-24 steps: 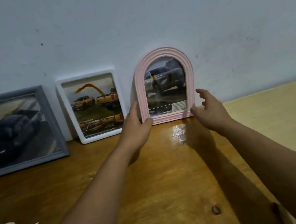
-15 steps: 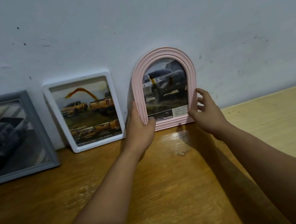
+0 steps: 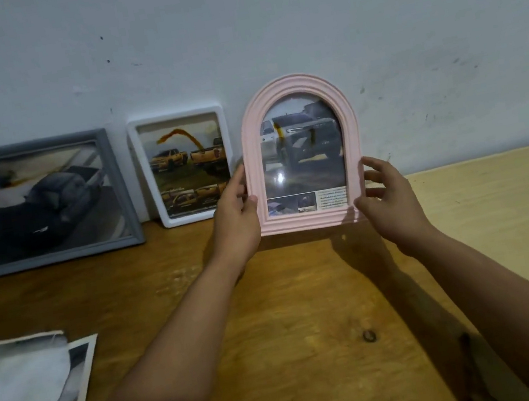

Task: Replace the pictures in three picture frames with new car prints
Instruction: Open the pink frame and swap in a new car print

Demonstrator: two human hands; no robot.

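The pink arched frame [image 3: 302, 152] has lifted off the table [image 3: 306, 297] near its back edge, left hand [image 3: 236, 220] and right hand [image 3: 386, 201] gripping its sides; caption text illegible.

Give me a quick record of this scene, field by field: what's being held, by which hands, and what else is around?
Held item: pink arched frame with a car print
Left hand: grips the frame's left edge
Right hand: fingers at the frame's right edge
Frame position: upright near the wall; contact with the table unclear
Other frames: white frame and grey frame lean on the wall
Loose items: prints lie at front left
Surface: wooden table
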